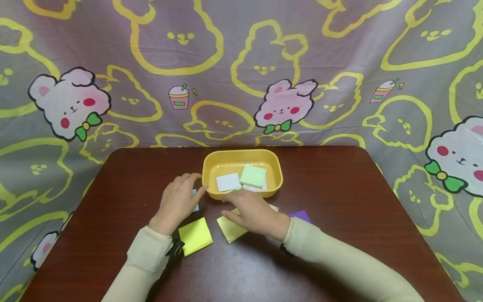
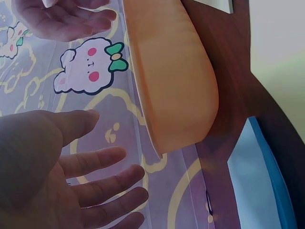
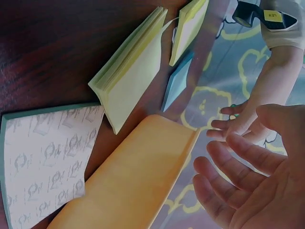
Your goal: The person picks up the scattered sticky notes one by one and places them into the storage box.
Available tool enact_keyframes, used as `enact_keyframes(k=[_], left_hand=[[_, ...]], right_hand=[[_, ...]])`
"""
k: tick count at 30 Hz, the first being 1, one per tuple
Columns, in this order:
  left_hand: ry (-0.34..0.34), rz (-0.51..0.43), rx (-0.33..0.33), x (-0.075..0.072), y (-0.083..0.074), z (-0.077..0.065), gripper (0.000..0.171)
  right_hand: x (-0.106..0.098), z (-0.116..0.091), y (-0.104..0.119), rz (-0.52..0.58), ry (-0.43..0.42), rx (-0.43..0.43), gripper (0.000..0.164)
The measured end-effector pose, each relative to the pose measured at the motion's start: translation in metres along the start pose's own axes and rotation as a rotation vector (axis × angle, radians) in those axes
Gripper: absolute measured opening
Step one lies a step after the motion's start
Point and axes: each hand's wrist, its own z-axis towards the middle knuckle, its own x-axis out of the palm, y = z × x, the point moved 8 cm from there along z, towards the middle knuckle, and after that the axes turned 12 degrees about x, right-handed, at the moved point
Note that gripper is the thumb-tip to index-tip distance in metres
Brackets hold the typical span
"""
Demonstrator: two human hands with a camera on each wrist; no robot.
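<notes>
- Resting on the bench (image 1: 241, 272), one yellow tray (image 1: 241, 158) can be counted.
- Inside the tray, one light green pad (image 1: 253, 176) is laid partly over one of two whitish pieces (image 1: 228, 182); a yellow-green edge (image 1: 232, 191) is also glimpsed by the front wall.
- On the bench around the tray's near side, five pads are counted: one bright yellow pad (image 1: 195, 236), one pale yellow pad (image 1: 231, 227), one blue pad (image 2: 255, 176), one purple pad (image 1: 300, 216) and one printed pad (image 3: 50, 160).
- The left hand (image 1: 179, 203) is held wide beside the tray's left end, fingers parted, gripping nothing; whether the rim is touched cannot be told.
- The right hand (image 1: 256, 212) is held above the pale yellow pad near the front rim, fingers loosely bent, thumb parted, with nothing gripped.
</notes>
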Motion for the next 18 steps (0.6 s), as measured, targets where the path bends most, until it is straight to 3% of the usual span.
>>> enact_keyframes(k=[18], left_hand=[[-0.002,0.004,-0.013,0.003,0.015,-0.011,0.042]], right_hand=[[0.014,-0.003,0.010,-0.011,0.033,-0.008,0.038]])
